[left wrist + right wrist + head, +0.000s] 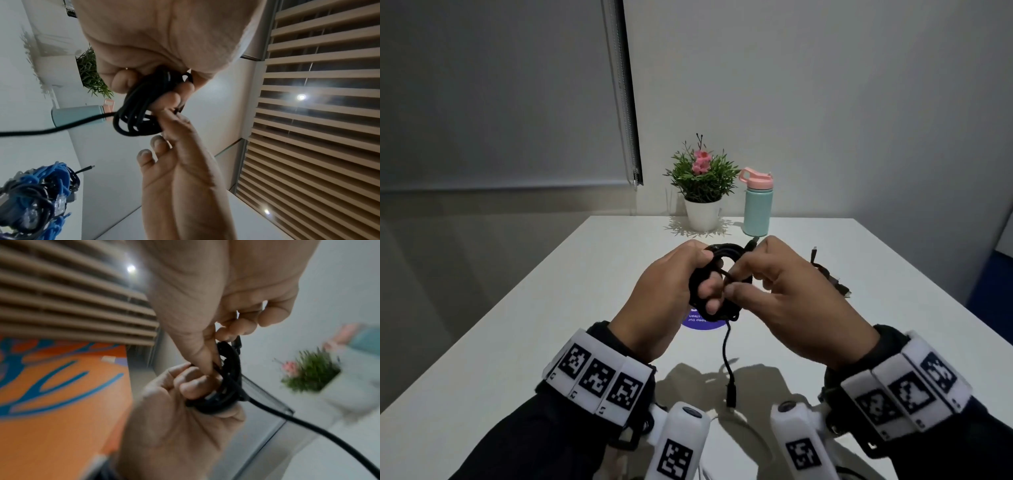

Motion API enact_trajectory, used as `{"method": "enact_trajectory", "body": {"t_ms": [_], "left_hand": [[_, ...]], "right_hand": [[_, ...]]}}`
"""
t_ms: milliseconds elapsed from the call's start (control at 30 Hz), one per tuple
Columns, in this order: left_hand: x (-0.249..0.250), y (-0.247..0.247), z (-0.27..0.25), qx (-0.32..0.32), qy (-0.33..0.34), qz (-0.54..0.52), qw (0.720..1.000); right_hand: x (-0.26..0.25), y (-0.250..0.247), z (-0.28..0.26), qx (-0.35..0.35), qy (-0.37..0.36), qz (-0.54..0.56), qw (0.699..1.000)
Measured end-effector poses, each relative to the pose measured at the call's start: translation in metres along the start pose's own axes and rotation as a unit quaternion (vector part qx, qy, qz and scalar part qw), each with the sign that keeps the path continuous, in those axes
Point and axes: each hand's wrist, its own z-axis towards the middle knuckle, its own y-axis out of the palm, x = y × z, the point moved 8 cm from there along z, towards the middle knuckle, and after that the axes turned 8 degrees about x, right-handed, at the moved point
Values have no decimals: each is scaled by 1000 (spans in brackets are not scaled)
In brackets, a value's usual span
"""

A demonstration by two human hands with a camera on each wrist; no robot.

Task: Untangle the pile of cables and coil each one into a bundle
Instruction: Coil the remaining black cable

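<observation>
My left hand (681, 284) grips a black cable coil (722, 255) above the middle of the white table (517, 342), its fingers curled through the loops. My right hand (774, 294) pinches a strand of the same coil between thumb and forefinger. The cable's loose tail (725, 356) hangs down to a black plug (731, 394) near the table's front. In the left wrist view the coil (139, 113) sits under my palm, with the right hand (185, 162) reaching in. The blurred right wrist view shows both hands on the coil (228, 386).
A tangled pile of blue and black cables (35, 194) lies on the table to the right, mostly hidden behind my right hand in the head view (832, 277). A potted plant (702, 185) and a teal bottle (756, 205) stand at the far edge. A purple sticker (702, 323) lies under the coil.
</observation>
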Motion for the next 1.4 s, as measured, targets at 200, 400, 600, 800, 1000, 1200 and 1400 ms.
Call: {"method": "enact_trajectory", "body": {"t_ms": [200,400,600,800,1000,1200,1400], "left_hand": [[17,-4,0,12,130,212,968],[20,-12,0,29,146,312,938],[15,-2,-3,-1,127,312,942],[14,5,-8,-67,109,210,969],[10,11,-7,-79,105,81,988],[3,8,-3,-37,98,138,985],[-1,-22,11,115,62,75,989]], "right_hand": [[10,8,-3,-55,163,310,935],[3,-10,-2,-66,86,237,965],[2,-51,8,94,-2,117,989],[21,-51,13,102,20,121,987],[44,12,4,-71,161,349,920],[42,8,4,-58,145,228,961],[-3,-32,5,90,-43,118,988]]}}
